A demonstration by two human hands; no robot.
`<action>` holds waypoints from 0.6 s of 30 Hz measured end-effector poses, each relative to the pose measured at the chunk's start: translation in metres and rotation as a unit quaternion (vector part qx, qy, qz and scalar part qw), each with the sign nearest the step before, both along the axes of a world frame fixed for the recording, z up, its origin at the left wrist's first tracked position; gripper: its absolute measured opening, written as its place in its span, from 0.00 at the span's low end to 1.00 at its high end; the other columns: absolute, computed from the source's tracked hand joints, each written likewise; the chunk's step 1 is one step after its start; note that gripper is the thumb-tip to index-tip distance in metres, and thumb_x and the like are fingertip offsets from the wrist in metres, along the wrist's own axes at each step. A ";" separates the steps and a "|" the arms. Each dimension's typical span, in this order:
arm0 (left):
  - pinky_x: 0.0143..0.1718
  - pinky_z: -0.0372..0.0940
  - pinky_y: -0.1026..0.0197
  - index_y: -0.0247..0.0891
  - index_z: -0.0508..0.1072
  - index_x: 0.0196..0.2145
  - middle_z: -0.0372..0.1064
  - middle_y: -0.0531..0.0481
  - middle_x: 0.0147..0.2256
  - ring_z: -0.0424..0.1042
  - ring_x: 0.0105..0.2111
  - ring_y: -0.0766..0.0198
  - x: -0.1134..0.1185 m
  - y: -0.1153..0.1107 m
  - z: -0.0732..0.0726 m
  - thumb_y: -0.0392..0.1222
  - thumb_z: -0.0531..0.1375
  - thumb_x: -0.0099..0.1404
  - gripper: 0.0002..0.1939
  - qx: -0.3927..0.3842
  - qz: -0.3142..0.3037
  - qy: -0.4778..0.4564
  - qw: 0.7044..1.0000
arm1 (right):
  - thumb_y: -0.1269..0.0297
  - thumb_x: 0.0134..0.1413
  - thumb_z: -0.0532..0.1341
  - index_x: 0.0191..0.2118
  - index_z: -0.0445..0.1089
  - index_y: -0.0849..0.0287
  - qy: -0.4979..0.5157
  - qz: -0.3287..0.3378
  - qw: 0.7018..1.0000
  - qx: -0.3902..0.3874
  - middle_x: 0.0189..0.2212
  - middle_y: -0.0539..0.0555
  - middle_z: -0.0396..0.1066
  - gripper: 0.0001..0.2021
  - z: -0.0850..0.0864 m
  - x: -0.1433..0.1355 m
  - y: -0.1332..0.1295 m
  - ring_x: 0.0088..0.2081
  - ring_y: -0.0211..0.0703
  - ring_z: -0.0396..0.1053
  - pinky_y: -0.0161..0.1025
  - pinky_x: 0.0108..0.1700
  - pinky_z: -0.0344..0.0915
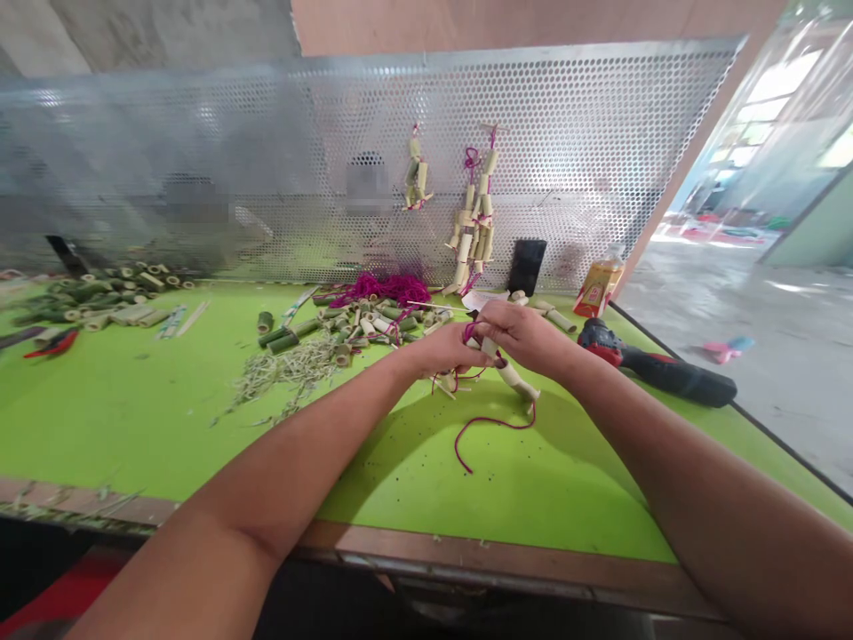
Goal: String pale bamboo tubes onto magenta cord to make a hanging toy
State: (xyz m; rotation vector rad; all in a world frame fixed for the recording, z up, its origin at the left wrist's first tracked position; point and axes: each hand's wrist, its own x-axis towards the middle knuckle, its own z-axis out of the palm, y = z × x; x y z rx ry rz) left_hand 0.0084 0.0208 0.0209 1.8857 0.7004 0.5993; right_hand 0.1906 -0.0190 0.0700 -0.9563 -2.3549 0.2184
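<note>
Close together over the green tabletop, my left hand [448,347] and my right hand [523,336] both have their fingers closed around short bamboo tubes strung on purple cord. One pale tube [514,380] of this strung bamboo figure hangs out below my right hand. From its end a loose purple cord [493,420] curls over the table. Between my fingers the cord is bunched, and the exact grip is partly hidden. Just behind my left hand lies a pile of cut bamboo tubes [366,324] with a tangle of purple cord [393,289].
Finished-looking bamboo figures [476,213] hang on the perforated metal panel [586,133]. At right are a black and red power tool [659,369], a bottle [600,280] and a leaning phone [528,265]. Shavings [293,369], more bamboo [113,293] and red-handled cutters [53,344] lie left.
</note>
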 end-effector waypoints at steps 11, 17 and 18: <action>0.25 0.60 0.66 0.34 0.71 0.37 0.68 0.53 0.29 0.65 0.24 0.73 0.002 -0.005 -0.005 0.44 0.71 0.54 0.18 -0.120 -0.019 -0.069 0.990 | 0.60 0.67 0.53 0.29 0.62 0.55 0.011 -0.004 1.000 0.000 0.30 0.53 0.64 0.13 -0.001 0.004 0.003 0.34 0.44 0.62 0.43 0.39 0.57; 0.41 0.68 0.60 0.33 0.73 0.43 0.76 0.43 0.41 0.74 0.39 0.64 0.005 0.000 -0.003 0.42 0.72 0.54 0.21 -0.102 -0.071 -0.109 0.986 | 0.60 0.67 0.54 0.29 0.62 0.56 0.052 -0.011 0.998 0.014 0.29 0.52 0.63 0.13 0.008 0.011 0.003 0.33 0.43 0.62 0.42 0.38 0.57; 0.43 0.69 0.58 0.33 0.73 0.44 0.76 0.42 0.43 0.75 0.41 0.61 0.005 0.001 -0.003 0.42 0.73 0.53 0.23 -0.104 -0.078 -0.117 0.984 | 0.60 0.67 0.54 0.29 0.63 0.56 0.060 -0.015 0.998 0.017 0.29 0.52 0.63 0.13 0.011 0.012 0.002 0.33 0.42 0.62 0.42 0.38 0.57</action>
